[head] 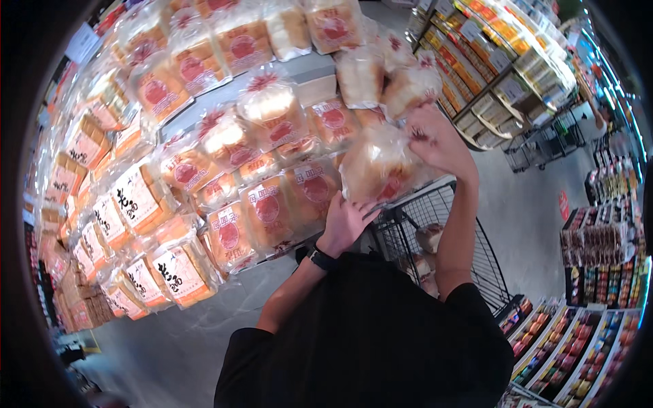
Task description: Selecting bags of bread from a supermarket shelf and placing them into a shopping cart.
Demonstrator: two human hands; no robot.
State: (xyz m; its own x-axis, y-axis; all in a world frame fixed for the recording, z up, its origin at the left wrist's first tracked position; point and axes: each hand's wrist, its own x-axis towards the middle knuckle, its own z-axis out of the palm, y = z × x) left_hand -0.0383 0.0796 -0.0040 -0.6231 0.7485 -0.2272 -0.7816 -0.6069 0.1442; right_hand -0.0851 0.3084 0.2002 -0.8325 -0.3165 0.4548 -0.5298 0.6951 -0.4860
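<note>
My right hand (441, 140) grips the gathered top of a clear plastic bag of bread (380, 166), near its red tie. The bag hangs tilted at the front right of a bread display, and a red print shows on its lower side. Close below it is my left hand (347, 224), palm up with fingers spread. Its fingertips are near the bag's lower edge, and I cannot tell whether they touch it. Left of that hand, packed loaves with red round prints (265, 204) stand in a row. More bagged loaves (359, 76) sit on the raised tier behind.
A black wire shopping cart (477, 250) stands at my right with several bagged breads (431, 237) inside. White-labelled bread packs (178, 273) fill the display's left end. Shelves of packaged goods (490, 66) rise beyond the grey floor (525, 204). Another cart (546, 140) and a person are farther off.
</note>
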